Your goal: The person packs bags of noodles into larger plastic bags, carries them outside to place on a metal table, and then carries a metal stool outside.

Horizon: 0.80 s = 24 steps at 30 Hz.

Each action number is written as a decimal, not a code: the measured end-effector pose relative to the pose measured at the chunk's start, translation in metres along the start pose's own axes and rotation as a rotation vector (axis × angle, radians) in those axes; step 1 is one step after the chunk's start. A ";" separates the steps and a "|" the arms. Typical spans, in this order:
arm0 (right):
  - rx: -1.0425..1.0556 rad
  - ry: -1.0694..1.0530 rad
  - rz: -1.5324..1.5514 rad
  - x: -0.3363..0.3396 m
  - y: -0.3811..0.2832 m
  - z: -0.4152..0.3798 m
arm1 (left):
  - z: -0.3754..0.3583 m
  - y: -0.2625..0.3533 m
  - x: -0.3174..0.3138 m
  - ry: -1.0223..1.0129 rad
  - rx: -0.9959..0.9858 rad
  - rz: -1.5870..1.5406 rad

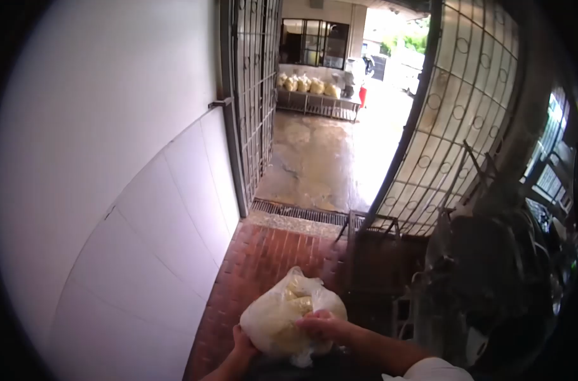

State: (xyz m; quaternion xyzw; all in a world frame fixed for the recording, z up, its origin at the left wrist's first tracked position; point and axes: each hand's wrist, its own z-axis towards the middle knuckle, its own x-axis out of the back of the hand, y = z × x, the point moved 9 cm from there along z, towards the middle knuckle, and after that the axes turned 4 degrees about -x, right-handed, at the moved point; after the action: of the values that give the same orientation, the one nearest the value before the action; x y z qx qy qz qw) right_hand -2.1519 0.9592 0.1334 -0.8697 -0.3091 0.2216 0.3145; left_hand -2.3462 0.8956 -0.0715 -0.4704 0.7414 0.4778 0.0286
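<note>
A full, clear plastic bag with pale yellowish contents is held in front of my body, above the brick floor. My left hand holds its lower left side, the fingers partly hidden behind and under it. Across the front of the bag, my right hand is closed on the plastic near the middle. Loose plastic sticks up at the top of the bag, and another bit hangs at the bottom. What exactly fills it cannot be made out.
A white wall runs along the left. Ahead, an open barred gate and another barred panel flank a doorway with a floor drain. Beyond, several filled bags sit on a metal table. Dark clutter stands right.
</note>
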 end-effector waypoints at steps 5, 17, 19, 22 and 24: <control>0.076 -0.042 -0.028 0.045 -0.128 0.070 | 0.071 0.082 -0.128 -0.271 0.174 -0.322; 0.139 0.177 0.228 0.236 -0.332 0.216 | 0.375 0.153 -0.344 -0.397 0.360 -0.096; 0.149 0.162 0.203 0.277 -0.356 0.246 | 0.415 0.145 -0.378 -0.399 0.377 -0.088; 0.173 0.180 0.162 0.349 -0.412 0.286 | 0.480 0.141 -0.433 -0.400 0.370 -0.071; 0.113 0.164 0.226 0.386 -0.440 0.309 | 0.522 0.147 -0.467 -0.380 0.359 -0.052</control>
State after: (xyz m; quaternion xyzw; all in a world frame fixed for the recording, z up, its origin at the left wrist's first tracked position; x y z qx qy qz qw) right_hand -2.2319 1.6156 0.1433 -0.8950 -0.1695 0.2008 0.3604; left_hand -2.4056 1.6076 -0.0244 -0.3786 0.7832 0.4175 0.2626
